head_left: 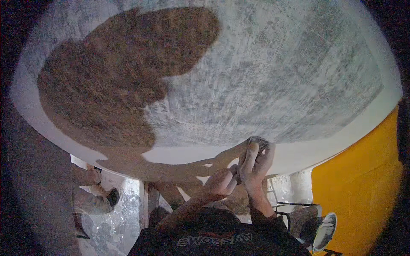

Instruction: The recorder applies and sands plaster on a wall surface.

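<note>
A large pale surface (pixel 273 85) with a scuffed grey middle and a smooth white border spreads in front of me. My right hand (pixel 258 166) is raised at its near border, thumb and fingers closed on a small dark grey folded piece (pixel 258 139), which looks like a sheet of sandpaper. Just left of it and slightly lower, my left hand (pixel 220 183) is closed, its fingertips pinched close to the right hand's fingers. What the left fingertips hold, if anything, is too dark to make out.
A dark brown shadow covers the left part of the surface. An orange panel (pixel 358 179) stands at the right, with a black-framed thing (pixel 294 205) and a pale oval object (pixel 325 232) beside it. Another person (pixel 92 198) is at the lower left, by a whitish floor (pixel 117 222).
</note>
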{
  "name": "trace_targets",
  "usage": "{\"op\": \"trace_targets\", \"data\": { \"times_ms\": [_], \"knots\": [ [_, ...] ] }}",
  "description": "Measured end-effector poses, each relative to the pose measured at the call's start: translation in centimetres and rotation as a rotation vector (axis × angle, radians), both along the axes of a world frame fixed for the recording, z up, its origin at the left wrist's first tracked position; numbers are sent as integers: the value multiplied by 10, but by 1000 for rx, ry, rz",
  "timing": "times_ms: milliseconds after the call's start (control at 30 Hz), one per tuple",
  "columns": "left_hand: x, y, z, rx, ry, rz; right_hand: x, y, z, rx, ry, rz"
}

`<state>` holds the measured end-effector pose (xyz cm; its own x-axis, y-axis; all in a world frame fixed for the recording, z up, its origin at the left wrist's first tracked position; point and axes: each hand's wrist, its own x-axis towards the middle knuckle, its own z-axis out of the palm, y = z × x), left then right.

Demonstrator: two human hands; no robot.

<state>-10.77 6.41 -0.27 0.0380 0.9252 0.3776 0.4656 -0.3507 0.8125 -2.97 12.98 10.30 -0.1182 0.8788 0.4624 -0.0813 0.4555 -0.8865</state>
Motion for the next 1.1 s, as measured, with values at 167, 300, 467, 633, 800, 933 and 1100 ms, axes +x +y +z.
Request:
{"op": "trace_targets", "data": {
  "times_ms": [167,300,467,633,800,933,1100],
  "knots": [
    [8,-10,5,-298,-157,-46,5,3,-19,25,-75,74],
    [4,-9,-10,334,591,205,-6,-2,2,66,-22,41],
    [15,-10,-26,33,57,95,-2,-8,-8,-38,-46,140],
    [6,-10,12,-173,-203,14,1,-12,-5,-22,-62,119],
    [8,-19,21,-108,-447,38,-10,-8,2,133,-92,73],
    [3,-17,-19,-96,-144,99,-10,-10,-11,128,-137,42],
    [4,-13,-12,75,-19,154,-20,-17,17,56,-46,70]
  ]
}}
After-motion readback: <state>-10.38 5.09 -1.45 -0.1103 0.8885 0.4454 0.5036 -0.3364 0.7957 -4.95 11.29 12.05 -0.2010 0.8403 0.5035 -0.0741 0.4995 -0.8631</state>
